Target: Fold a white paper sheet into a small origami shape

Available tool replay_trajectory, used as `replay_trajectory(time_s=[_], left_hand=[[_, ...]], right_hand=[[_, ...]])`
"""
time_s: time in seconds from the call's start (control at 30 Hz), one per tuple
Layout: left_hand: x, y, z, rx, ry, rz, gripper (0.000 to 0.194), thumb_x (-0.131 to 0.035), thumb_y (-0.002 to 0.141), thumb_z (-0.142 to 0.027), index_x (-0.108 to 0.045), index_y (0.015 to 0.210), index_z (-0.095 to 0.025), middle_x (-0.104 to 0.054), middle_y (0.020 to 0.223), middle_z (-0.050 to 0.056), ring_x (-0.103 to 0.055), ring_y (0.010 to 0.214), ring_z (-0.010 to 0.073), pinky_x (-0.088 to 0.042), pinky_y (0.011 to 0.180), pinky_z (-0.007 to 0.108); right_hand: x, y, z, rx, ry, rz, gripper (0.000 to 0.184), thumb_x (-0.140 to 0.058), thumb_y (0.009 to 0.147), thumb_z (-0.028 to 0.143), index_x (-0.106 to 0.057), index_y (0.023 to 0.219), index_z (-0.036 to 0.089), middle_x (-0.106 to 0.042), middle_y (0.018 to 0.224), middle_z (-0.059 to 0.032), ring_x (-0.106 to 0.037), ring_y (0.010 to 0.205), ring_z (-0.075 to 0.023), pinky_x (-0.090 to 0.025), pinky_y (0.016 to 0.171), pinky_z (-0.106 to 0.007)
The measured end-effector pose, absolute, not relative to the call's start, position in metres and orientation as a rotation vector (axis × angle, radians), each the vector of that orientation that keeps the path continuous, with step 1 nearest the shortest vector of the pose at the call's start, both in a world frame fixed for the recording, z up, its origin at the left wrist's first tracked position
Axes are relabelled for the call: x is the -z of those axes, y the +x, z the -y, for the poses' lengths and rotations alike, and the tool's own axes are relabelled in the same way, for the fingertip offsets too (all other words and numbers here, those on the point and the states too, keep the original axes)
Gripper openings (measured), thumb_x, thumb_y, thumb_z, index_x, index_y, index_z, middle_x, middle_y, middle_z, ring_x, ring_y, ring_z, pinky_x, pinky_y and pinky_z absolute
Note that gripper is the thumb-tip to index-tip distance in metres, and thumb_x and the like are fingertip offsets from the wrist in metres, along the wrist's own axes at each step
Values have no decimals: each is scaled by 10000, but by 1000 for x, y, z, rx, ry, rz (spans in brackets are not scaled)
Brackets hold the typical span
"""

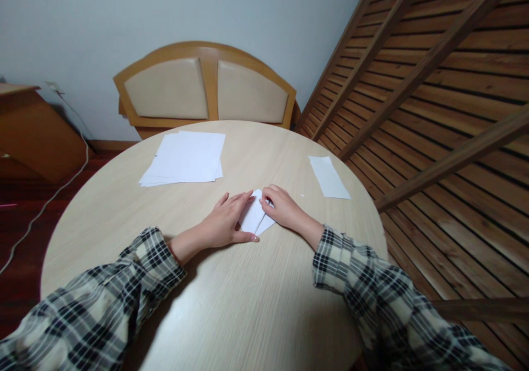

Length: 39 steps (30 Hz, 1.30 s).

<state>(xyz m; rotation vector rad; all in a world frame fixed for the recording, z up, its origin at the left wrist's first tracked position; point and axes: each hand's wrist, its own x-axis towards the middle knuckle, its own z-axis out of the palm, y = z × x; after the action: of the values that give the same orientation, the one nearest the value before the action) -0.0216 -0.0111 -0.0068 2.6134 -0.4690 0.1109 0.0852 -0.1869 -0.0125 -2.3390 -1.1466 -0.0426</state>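
A small folded sheet of white paper (251, 219) lies on the round table between my hands, with a crease or edge running down its middle. My left hand (225, 220) rests along its left side, fingers stretched out and thumb across the near corner. On the right, my right hand (281, 205) has its fingers curled in a pinch at the paper's upper right edge. Part of the paper is hidden under both hands.
A stack of white paper sheets (188, 157) lies at the table's back left. A narrow paper strip (329, 177) is near the right edge. Behind the round table (231, 305) stands a padded headboard (212, 92); a slatted wooden panel (433, 112) leans at right.
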Motion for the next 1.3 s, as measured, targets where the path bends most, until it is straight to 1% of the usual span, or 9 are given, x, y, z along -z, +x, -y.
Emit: replay_trajectory(time_s=[0.1,0.27,0.57,0.77,1.03,1.2,1.3], left_hand=[[6,-21,9,-88,2633,479,1026,-674,675,-656,-212,1453,-173,-377,1465,215,-347,1347,356,-141,1127,549],[4,-21,7,-45,2639,485,1080,-689,654,-652,-195,1463,-136,-350,1479,226,-318,1364,360,-130,1139,545],[8,-20,6,-66,2621,493,1080,-685,654,-663,-184,1472,-167,-341,1488,218,-306,1372,363,-119,1140,560],[6,-21,6,-17,2652,490,1083,-685,664,-657,-198,1467,-118,-313,1500,233,-276,1386,366,-115,1143,563],[7,-20,5,-17,2666,508,1059,-665,664,-691,-231,1463,-149,-351,1483,217,-275,1386,374,-132,1136,579],[5,-21,4,-7,2695,547,988,-624,695,-707,-287,1452,-169,-358,1488,193,-264,1390,369,-135,1129,590],[3,-21,5,16,2717,571,931,-584,717,-724,-317,1449,-215,-359,1498,157,-264,1390,362,-129,1126,594]], right_hand=[[12,85,186,40,-2326,1144,150,-486,862,171,-451,719,205,-515,774,-23,-489,787,-172,-379,740,-304],[12,84,186,48,-2312,1139,156,-485,861,173,-446,713,204,-500,762,-16,-480,767,-168,-374,716,-300],[12,83,185,54,-2319,1112,155,-486,853,163,-436,711,204,-491,769,-20,-480,770,-172,-373,716,-302],[15,86,185,64,-2265,1129,166,-492,827,139,-419,697,209,-471,751,-12,-467,736,-166,-372,679,-290],[16,86,187,69,-2225,1133,190,-502,821,133,-394,686,211,-464,746,-5,-459,727,-159,-367,670,-283],[15,85,186,75,-2250,1126,199,-509,811,126,-387,680,211,-456,737,0,-457,726,-157,-364,675,-281],[13,84,185,67,-2269,1122,203,-509,802,119,-384,671,211,-453,735,0,-458,726,-155,-364,675,-277]])
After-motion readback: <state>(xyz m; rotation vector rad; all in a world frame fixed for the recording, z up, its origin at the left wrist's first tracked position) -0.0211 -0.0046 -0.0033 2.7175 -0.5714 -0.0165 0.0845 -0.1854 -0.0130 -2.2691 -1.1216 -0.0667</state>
